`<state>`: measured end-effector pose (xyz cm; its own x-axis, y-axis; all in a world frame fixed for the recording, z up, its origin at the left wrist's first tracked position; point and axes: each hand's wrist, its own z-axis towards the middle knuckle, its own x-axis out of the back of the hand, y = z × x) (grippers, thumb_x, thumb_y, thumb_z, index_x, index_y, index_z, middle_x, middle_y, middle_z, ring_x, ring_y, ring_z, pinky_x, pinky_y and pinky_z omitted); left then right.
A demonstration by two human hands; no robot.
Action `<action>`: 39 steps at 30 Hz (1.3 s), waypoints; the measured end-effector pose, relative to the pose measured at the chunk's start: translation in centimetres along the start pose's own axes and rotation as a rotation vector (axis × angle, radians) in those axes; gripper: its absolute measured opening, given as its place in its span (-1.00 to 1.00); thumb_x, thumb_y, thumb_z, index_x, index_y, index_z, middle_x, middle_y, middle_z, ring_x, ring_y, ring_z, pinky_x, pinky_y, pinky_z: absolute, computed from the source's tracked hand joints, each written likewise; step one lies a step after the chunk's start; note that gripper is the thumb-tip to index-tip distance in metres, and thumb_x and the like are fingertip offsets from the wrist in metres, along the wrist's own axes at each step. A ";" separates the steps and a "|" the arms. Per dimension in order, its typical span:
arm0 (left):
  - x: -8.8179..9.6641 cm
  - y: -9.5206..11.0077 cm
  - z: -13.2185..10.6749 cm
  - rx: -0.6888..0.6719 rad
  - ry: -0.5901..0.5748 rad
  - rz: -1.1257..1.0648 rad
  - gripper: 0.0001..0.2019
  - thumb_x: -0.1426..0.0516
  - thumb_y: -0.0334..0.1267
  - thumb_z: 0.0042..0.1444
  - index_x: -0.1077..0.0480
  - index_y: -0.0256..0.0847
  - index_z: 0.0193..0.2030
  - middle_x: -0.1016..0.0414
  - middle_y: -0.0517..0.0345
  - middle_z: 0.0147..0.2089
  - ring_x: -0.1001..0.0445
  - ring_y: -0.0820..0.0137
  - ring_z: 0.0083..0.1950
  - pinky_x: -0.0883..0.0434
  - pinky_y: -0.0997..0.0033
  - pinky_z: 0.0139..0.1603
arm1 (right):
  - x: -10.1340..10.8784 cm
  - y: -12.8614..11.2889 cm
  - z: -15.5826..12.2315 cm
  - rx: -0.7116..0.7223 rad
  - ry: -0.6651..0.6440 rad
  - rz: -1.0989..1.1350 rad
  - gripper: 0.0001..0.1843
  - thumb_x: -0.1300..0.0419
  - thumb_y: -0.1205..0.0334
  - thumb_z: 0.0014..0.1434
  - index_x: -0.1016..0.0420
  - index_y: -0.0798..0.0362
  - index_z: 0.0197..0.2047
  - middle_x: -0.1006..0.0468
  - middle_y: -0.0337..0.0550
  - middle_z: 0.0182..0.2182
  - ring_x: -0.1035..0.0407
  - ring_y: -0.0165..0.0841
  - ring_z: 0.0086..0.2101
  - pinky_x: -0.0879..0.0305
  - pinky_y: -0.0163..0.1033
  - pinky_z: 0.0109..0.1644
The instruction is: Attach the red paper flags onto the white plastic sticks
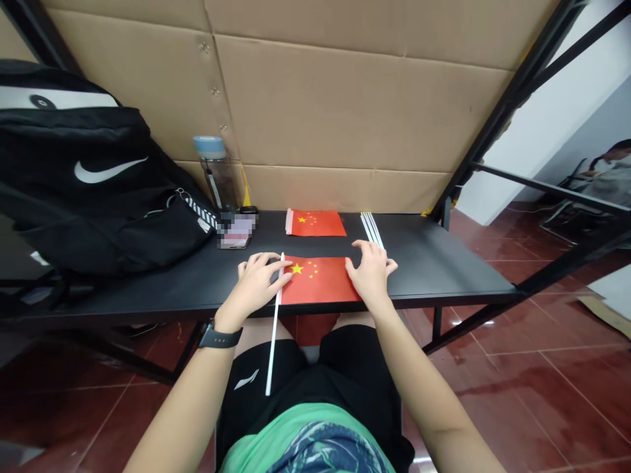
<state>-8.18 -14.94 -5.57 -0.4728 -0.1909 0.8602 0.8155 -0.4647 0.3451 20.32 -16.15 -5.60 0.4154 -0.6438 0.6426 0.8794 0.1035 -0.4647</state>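
Note:
A small red flag [325,279] with yellow stars lies flat near the front edge of the black table. Along its left side runs a white plastic stick [274,335], whose lower end juts past the table edge over my lap. My left hand [259,282] has thumb and index finger closed across the stick and the flag's left edge. At the flag's right edge rests my right hand [372,272], fingers curved and apart, holding nothing. Behind lies a stack of red flags [318,223] with a white left edge. Several white sticks [371,228] lie just beyond my right hand.
On the left, a black backpack [93,177] takes up much of the table [444,263]. A bottle with a blue lid [214,171] and a phone [237,231] stand beside it. Cardboard panels [345,105] close off the back. A person [611,164] sits far right.

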 end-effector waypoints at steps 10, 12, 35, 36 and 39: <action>-0.4 0.8 0.1 0.059 0.096 0.033 -0.70 0.00 -0.02 0.49 -0.54 -0.01 0.01 -0.58 -0.01 0.19 -0.32 0.01 0.29 -0.20 -0.06 0.23 | 0.4 0.5 -0.7 0.192 -0.318 0.178 -0.70 -0.18 0.02 0.40 -0.63 -0.09 -0.31 -0.70 -0.15 -0.04 -0.39 -0.08 0.01 0.02 0.17 0.10; -0.4 0.7 0.0 0.038 0.076 0.018 -0.70 0.02 -0.07 0.50 -0.52 -0.02 0.00 -0.59 0.00 0.18 -0.33 0.03 0.28 -0.21 -0.03 0.23 | 0.1 0.6 -0.6 0.151 -0.336 0.190 -0.68 -0.17 0.03 0.40 -0.64 -0.10 -0.34 -0.71 -0.15 -0.06 -0.38 -0.07 -0.01 0.03 0.20 0.11; -0.4 0.8 -0.2 -0.061 0.004 0.078 -0.75 -0.06 -0.07 0.44 -0.52 0.08 0.11 -0.59 0.17 0.26 -0.33 0.03 0.38 -0.23 -0.02 0.25 | -0.3 -0.3 -0.8 -0.101 -0.324 -0.234 -0.52 -0.07 -0.07 0.41 -0.45 -0.06 0.27 -0.12 0.06 0.52 0.09 0.12 0.45 0.08 0.26 0.37; -0.4 0.9 -0.2 -0.061 0.006 0.081 -0.74 -0.05 -0.07 0.45 -0.52 0.07 0.10 -0.59 0.16 0.26 -0.33 0.03 0.37 -0.23 -0.02 0.25 | -0.3 -0.3 -0.7 -0.106 -0.324 -0.239 -0.51 -0.08 -0.08 0.40 -0.44 -0.06 0.28 -0.09 0.07 0.53 0.12 0.14 0.46 0.08 0.26 0.36; -0.2 1.1 -0.2 -0.064 0.005 0.080 -0.73 -0.03 -0.06 0.46 -0.52 0.06 0.10 -0.59 0.17 0.25 -0.36 0.05 0.34 -0.26 0.01 0.21 | -0.3 -0.3 -0.6 -0.124 -0.342 -0.244 -0.51 -0.08 -0.09 0.40 -0.43 -0.07 0.27 -0.08 0.07 0.53 0.09 0.15 0.46 0.08 0.26 0.37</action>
<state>-7.29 -15.61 -5.44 -0.4086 -0.2339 0.8822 0.8280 -0.5017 0.2505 19.78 -16.42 -5.99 0.2707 -0.3478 0.8976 0.9353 -0.1259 -0.3308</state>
